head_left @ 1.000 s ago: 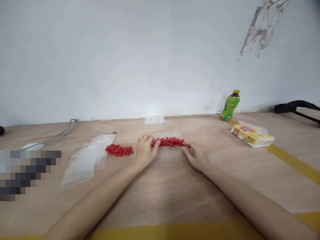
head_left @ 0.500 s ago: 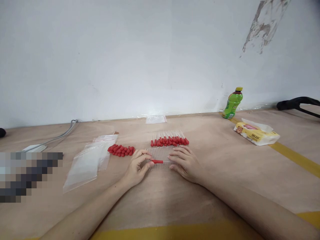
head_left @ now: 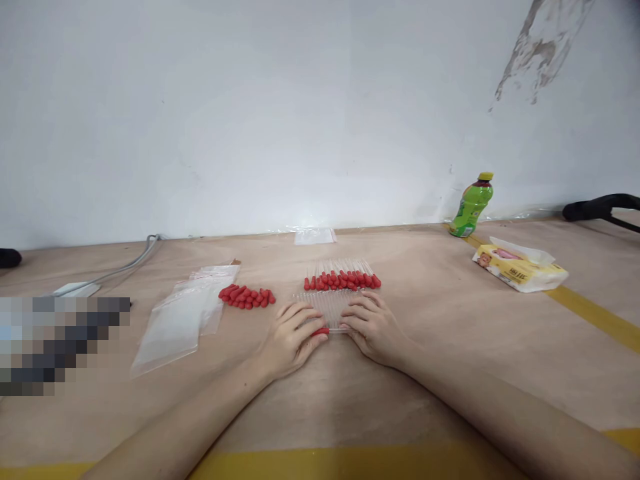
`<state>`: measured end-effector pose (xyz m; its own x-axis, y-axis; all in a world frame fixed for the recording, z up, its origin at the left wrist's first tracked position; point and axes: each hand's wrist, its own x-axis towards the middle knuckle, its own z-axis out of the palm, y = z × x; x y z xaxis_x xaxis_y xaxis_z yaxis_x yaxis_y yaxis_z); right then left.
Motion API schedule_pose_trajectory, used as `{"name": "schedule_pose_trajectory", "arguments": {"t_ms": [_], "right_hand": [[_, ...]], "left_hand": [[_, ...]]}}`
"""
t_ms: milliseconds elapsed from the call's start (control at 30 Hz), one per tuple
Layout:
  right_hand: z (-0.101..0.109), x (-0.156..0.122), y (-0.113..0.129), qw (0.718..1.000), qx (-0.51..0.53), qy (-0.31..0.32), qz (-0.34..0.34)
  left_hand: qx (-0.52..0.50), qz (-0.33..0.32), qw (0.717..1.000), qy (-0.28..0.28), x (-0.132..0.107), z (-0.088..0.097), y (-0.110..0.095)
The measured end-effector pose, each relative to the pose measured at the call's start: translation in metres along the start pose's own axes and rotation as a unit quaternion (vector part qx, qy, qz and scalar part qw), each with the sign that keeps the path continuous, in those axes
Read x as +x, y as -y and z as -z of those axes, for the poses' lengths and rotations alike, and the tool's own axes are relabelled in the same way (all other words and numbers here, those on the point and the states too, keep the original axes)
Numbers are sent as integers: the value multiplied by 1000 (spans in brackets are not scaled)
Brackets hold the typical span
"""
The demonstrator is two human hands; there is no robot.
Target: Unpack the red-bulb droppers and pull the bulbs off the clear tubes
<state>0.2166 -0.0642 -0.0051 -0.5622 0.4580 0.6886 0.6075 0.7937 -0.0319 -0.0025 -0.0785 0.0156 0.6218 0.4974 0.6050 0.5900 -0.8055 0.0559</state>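
Farther over the red bulb (head_left: 321, 331) the left hand (head_left: 294, 331) has been brought since the earlier frame, and less of the bulb is left visible. In the head view, this bulb, joined to a clear tube (head_left: 337, 331), is grasped by the left grip near the bare tubes (head_left: 331, 303); whether the tube is pinched by the right hand (head_left: 373, 328) cannot be told. Behind, a row of red-ended tubes (head_left: 345, 280) appears already fitted; bare tubes and piled red bulbs (head_left: 245, 297) are left unjoined on the surface (head_left: 320, 400).
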Motion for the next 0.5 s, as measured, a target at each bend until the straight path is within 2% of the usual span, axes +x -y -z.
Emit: {"name": "schedule_pose_trajectory", "arguments": {"t_ms": [267,500], "right_hand": [[3,2,3,1000,22,2,12],[-4,2,8,999,31,-29,26]], "left_hand": [[21,7,1000,-9,1,-6,0],[32,-48,998,-37,1,-14,-1]]}}
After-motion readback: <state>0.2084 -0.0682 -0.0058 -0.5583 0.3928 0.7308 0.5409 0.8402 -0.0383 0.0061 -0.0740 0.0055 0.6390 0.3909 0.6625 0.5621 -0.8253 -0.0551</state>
